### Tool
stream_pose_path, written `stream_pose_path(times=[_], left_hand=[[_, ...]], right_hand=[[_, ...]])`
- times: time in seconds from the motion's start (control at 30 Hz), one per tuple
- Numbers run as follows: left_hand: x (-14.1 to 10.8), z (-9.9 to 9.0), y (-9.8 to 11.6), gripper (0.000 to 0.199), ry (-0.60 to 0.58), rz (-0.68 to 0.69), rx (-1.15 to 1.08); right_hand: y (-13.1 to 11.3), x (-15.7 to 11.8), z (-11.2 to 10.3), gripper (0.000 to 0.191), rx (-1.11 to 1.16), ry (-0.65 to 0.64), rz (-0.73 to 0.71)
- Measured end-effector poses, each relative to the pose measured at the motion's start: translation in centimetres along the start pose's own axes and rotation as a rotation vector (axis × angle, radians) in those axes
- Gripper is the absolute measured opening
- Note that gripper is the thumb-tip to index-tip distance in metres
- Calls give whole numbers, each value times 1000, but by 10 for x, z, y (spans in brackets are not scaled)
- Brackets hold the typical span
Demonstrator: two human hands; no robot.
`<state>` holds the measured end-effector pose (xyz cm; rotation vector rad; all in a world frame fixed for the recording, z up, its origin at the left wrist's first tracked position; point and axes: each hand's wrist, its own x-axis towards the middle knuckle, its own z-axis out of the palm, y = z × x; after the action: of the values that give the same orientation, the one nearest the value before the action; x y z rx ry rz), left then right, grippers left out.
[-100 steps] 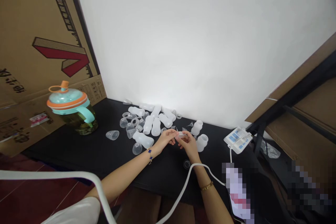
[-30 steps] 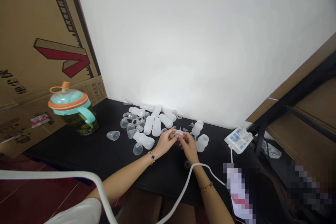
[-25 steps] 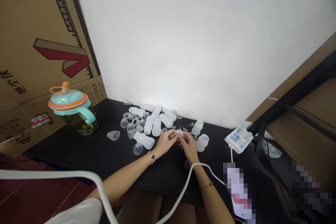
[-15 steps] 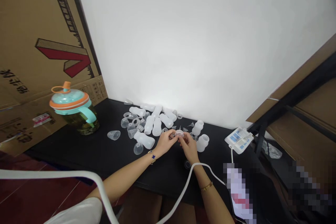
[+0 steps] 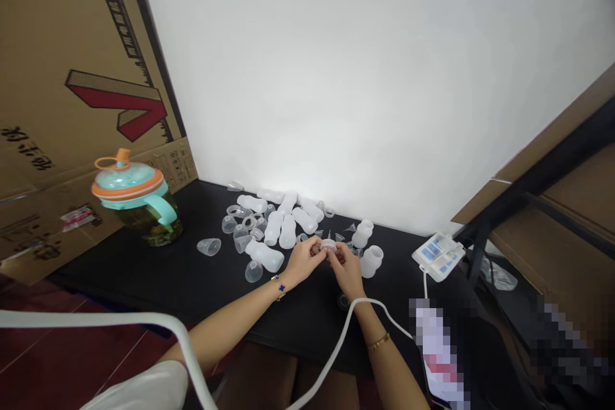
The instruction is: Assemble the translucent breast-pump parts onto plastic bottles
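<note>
Between my two hands is a small clear ring-shaped piece with a pointed tip [image 5: 328, 244]. My left hand [image 5: 303, 261] pinches its left side, and my right hand [image 5: 346, 268] has its fingers on the right side. Two white bottles, one [image 5: 371, 261] close to my right hand and another [image 5: 362, 234] behind it, stand upright. Left of my hands, several white bottles [image 5: 288, 231] lie on their sides. Clear domed caps [image 5: 254, 271] and clear rings [image 5: 248, 223] are scattered among and around them.
A teal and orange lidded jug [image 5: 139, 202] stands at the left of the black table [image 5: 202, 288], before a large cardboard box [image 5: 48, 64]. A white power strip [image 5: 439, 256] lies at the right. A white cable [image 5: 336, 352] crosses in front of my right wrist.
</note>
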<state>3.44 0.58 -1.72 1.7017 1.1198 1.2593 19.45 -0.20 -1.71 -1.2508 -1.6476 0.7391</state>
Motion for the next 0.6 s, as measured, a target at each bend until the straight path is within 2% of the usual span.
stream_pose_path(times=[0.6], left_hand=[[-1,1,-1,14,6,13,63]], right_hand=[[-5,-1,-1,27,-31,5,-17]])
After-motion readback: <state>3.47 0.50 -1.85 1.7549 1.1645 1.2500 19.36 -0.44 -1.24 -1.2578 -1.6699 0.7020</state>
